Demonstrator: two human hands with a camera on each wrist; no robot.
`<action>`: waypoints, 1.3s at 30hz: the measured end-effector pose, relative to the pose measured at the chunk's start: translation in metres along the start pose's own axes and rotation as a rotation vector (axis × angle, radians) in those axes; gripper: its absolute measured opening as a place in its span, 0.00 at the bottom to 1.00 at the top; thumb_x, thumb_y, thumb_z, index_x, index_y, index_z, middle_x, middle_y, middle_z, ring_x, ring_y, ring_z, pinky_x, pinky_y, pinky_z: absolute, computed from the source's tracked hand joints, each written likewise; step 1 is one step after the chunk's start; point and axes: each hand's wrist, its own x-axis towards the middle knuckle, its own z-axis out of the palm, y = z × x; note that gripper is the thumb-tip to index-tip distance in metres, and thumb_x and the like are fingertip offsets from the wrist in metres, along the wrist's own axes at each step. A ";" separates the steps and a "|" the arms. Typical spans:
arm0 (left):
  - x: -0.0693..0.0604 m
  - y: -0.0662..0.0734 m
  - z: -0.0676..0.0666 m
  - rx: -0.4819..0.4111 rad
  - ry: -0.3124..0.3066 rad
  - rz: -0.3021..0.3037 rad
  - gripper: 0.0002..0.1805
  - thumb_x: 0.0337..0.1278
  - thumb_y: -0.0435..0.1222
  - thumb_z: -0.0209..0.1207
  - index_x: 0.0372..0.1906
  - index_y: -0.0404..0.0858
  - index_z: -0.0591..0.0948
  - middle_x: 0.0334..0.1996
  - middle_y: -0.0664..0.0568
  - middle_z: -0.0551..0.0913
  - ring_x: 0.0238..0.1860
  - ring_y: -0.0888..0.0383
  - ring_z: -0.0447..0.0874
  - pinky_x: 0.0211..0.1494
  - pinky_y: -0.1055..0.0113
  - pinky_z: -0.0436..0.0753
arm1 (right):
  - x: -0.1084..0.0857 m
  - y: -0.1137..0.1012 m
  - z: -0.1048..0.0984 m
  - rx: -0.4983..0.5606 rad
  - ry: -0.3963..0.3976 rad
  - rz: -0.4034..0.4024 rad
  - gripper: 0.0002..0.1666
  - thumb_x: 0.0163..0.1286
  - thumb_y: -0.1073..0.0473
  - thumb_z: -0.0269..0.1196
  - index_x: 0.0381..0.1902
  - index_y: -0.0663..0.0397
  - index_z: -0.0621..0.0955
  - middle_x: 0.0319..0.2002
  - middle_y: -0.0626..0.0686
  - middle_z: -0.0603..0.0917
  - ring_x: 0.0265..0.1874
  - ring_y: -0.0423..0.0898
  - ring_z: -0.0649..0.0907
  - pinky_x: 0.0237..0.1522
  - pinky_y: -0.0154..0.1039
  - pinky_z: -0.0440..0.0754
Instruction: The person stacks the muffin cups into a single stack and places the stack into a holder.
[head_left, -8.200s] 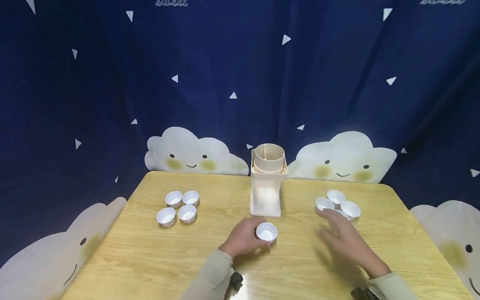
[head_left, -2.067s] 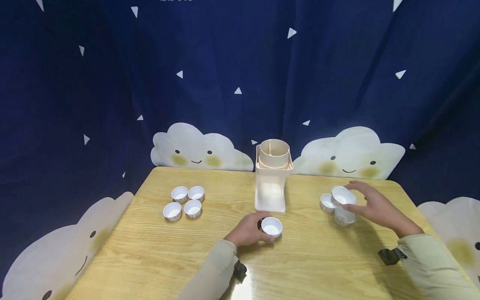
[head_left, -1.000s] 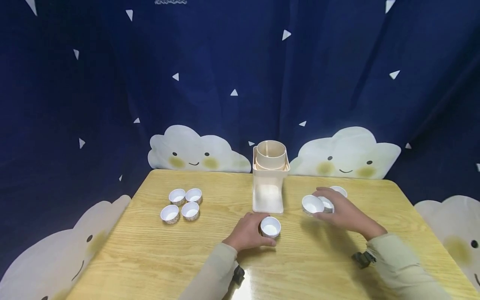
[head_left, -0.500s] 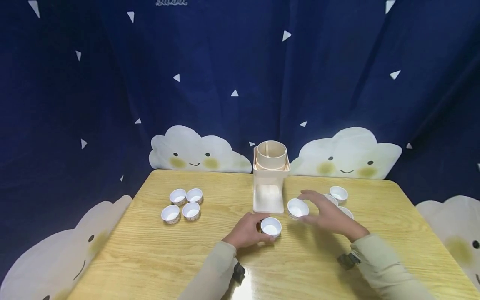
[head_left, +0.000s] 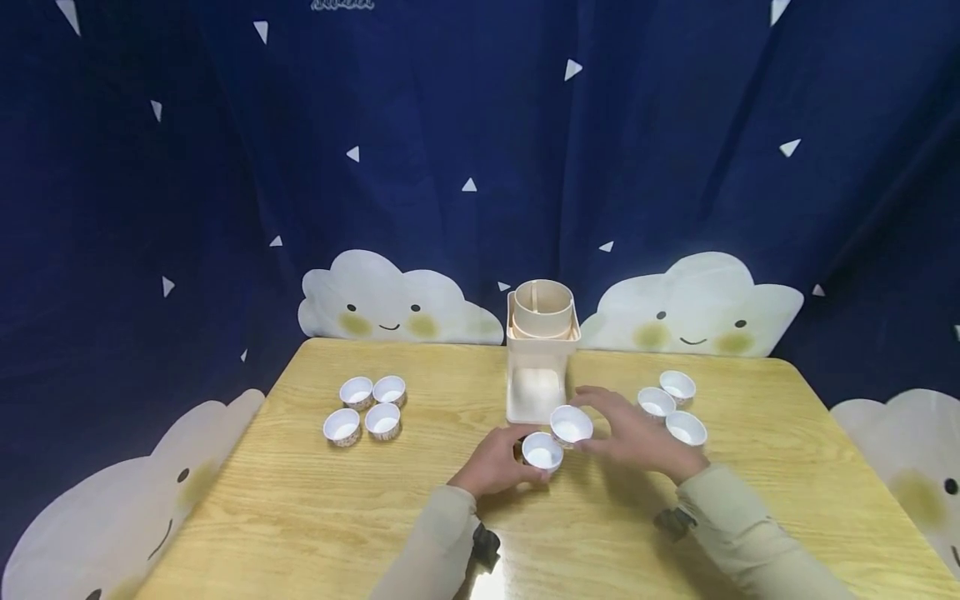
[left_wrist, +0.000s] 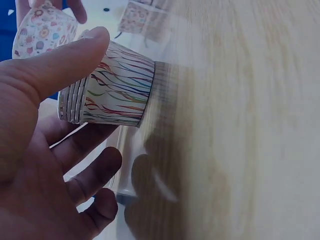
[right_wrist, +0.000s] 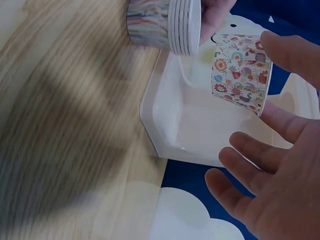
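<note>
My left hand [head_left: 495, 461] grips a stack of nested paper baking cups [left_wrist: 117, 85] between thumb and fingers. The stack sits upright on the table, and its outer cup has coloured wavy stripes. Between the thumb and a finger of my right hand [head_left: 626, 432] is a single floral paper baking cup [right_wrist: 241, 72], white inside. That cup is raised off the table, just right of and behind the stack in the head view. Three more baking cups [head_left: 686, 429] stand grouped at the right. Another group of several baking cups [head_left: 382, 421] stands at the left.
A cream plastic holder [head_left: 542, 358] with a round upper part and an open lower bay stands at the back middle, just behind both hands. The wooden table [head_left: 300, 517] ends at a dark blue curtain [head_left: 420, 167] printed with clouds.
My right hand took one cup from the right group, leaving three there, and carried it left to beside the stack. My left hand still holds the stack in about the same place.
</note>
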 end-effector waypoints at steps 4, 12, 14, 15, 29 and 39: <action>0.000 0.001 0.001 -0.003 0.019 0.019 0.32 0.37 0.40 0.78 0.56 0.50 0.83 0.43 0.57 0.88 0.38 0.67 0.79 0.44 0.74 0.76 | 0.004 -0.002 0.005 0.012 -0.010 -0.035 0.31 0.59 0.53 0.72 0.59 0.58 0.77 0.65 0.66 0.75 0.66 0.67 0.73 0.66 0.66 0.68; 0.000 0.001 0.003 -0.003 0.027 0.035 0.34 0.36 0.39 0.79 0.57 0.50 0.82 0.44 0.57 0.89 0.38 0.68 0.79 0.45 0.74 0.77 | 0.008 -0.004 0.015 0.059 -0.014 -0.058 0.28 0.57 0.57 0.72 0.56 0.54 0.79 0.64 0.64 0.76 0.68 0.67 0.71 0.68 0.67 0.66; -0.001 0.001 0.004 0.001 0.025 0.038 0.34 0.36 0.39 0.79 0.57 0.49 0.82 0.44 0.57 0.88 0.38 0.68 0.78 0.45 0.74 0.76 | 0.007 -0.005 0.016 0.059 -0.014 -0.064 0.27 0.57 0.57 0.72 0.55 0.53 0.79 0.64 0.64 0.77 0.67 0.68 0.71 0.67 0.68 0.65; -0.001 0.001 0.004 0.002 0.024 0.039 0.34 0.36 0.39 0.79 0.57 0.49 0.82 0.44 0.57 0.88 0.37 0.68 0.78 0.44 0.74 0.76 | 0.007 -0.005 0.017 0.059 -0.014 -0.063 0.27 0.57 0.57 0.72 0.55 0.53 0.80 0.64 0.64 0.77 0.67 0.68 0.71 0.67 0.68 0.65; 0.003 0.001 0.002 0.047 0.023 0.037 0.35 0.35 0.39 0.79 0.57 0.47 0.81 0.45 0.57 0.88 0.42 0.67 0.81 0.50 0.72 0.77 | 0.010 -0.009 0.022 0.036 -0.044 -0.059 0.28 0.58 0.57 0.71 0.56 0.54 0.78 0.66 0.66 0.74 0.68 0.69 0.70 0.67 0.68 0.66; 0.000 0.002 0.001 0.059 0.027 0.018 0.36 0.36 0.40 0.79 0.58 0.47 0.80 0.46 0.57 0.88 0.43 0.67 0.80 0.50 0.72 0.77 | 0.012 -0.008 0.028 0.032 -0.057 -0.048 0.29 0.57 0.56 0.72 0.56 0.55 0.78 0.65 0.68 0.74 0.67 0.69 0.71 0.66 0.68 0.66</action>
